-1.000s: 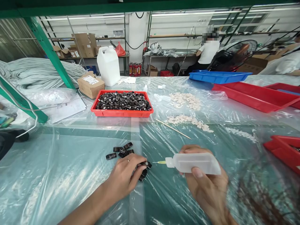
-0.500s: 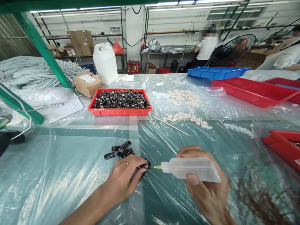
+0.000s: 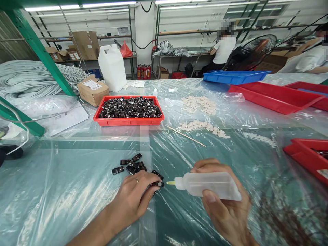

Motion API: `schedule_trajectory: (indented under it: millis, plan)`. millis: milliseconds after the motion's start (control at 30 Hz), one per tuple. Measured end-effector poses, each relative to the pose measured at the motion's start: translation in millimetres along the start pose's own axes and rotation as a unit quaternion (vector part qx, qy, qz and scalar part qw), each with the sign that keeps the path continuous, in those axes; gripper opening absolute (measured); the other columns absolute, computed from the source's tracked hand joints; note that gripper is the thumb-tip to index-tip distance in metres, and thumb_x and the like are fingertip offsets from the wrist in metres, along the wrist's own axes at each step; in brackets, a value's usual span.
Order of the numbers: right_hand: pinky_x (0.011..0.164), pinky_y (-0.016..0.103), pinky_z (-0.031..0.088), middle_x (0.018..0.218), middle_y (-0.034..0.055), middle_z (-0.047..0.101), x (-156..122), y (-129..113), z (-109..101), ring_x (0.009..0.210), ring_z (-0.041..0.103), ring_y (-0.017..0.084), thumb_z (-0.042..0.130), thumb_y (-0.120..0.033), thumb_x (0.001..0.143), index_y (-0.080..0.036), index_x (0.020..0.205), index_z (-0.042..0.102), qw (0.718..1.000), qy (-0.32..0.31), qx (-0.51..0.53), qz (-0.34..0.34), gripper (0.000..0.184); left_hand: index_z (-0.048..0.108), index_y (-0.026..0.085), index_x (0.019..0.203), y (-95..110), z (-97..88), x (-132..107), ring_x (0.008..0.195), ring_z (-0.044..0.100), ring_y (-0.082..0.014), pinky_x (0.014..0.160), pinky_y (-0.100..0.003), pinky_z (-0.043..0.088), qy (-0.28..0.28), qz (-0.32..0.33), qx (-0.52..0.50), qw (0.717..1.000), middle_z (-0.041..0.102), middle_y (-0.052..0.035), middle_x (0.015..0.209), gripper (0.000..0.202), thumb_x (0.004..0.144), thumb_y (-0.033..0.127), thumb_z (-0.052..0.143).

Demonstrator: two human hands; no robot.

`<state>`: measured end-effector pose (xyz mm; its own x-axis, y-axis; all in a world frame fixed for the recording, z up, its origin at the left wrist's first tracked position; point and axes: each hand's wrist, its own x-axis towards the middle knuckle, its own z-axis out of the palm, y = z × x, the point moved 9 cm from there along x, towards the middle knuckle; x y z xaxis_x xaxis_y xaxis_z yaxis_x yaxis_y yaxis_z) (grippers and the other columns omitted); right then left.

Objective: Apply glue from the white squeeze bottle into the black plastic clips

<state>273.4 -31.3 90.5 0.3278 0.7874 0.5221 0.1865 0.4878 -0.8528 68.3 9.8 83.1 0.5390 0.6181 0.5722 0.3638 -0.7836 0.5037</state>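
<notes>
Between thumb and fingers, my left hand [image 3: 135, 193] pinches a small black plastic piece [image 3: 160, 184] with a pale end facing right. My right hand [image 3: 225, 201] is wrapped round a translucent squeeze bottle [image 3: 208, 184] lying nearly level. The bottle's yellow needle tip [image 3: 170, 183] points left, its thin end at or very near the pale end of the piece; I cannot tell if they touch. Just beyond my left hand lies a small pile of similar black pieces [image 3: 133, 165]. Another black piece [image 3: 157, 175] lies right behind my fingertips.
A red tray [image 3: 128, 121] full of black pieces stands behind. Pale flat bits [image 3: 202, 125] and a thin wooden stick [image 3: 186, 136] lie on the plastic-covered table. Red trays [image 3: 276, 99] and a blue tray [image 3: 234, 78] stand right. A white jug [image 3: 112, 68] stands back left.
The view has shifted slightly. The black piece in my left hand sits a little lower and flatter, and the bottle's tip stays at its end. Both hands keep their grip.
</notes>
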Motion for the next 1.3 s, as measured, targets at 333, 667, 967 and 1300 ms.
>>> schedule_trajectory:
  millis: [333,667,967,1300]
  plan:
    - [0.055,0.026,0.054,0.086,0.0037,0.074,7.5,-13.7,4.0,0.075,0.071,0.021,0.082,-0.041,0.095,-0.035,0.102,0.079,0.997,-0.011,-0.030,-0.065,0.010,0.060,0.024,0.116,2.4,-2.9,0.6,0.066,0.068,-0.0127,0.061,-0.025,0.055,0.007,0.001,0.003,1.000,0.075,0.0006,0.091,0.017,0.108,0.032,0.047]
    - [0.051,0.029,0.055,0.082,0.0039,0.073,7.4,-21.7,5.7,0.071,0.070,0.023,0.082,-0.039,0.092,-0.032,0.101,0.079,0.994,-0.004,-0.027,-0.101,0.012,0.062,0.026,0.118,-1.0,-2.3,-3.4,0.084,0.076,-0.0150,0.071,-0.023,0.060,0.007,-0.001,0.035,0.999,0.078,0.0017,0.099,0.022,0.109,0.035,0.044]
    - [0.051,0.030,0.052,0.088,0.0033,0.071,0.1,-19.7,6.6,0.077,0.068,0.023,0.074,-0.034,0.097,-0.033,0.109,0.076,0.993,-0.025,-0.052,-0.103,0.012,0.060,0.027,0.122,-1.1,-3.0,-4.1,0.089,0.078,-0.0178,0.070,-0.027,0.063,0.004,0.003,0.015,1.000,0.079,0.0006,0.105,0.019,0.108,0.030,0.047]
    - [0.051,0.033,0.052,0.089,0.0043,0.072,-1.6,-24.0,5.6,0.077,0.068,0.025,0.072,-0.026,0.092,-0.035,0.111,0.075,0.991,-0.027,-0.067,-0.111,0.021,0.059,0.027,0.122,2.9,-6.5,-2.1,0.093,0.078,-0.0181,0.073,-0.026,0.062,0.015,-0.009,0.009,1.000,0.079,-0.0004,0.105,0.018,0.107,0.028,0.050]
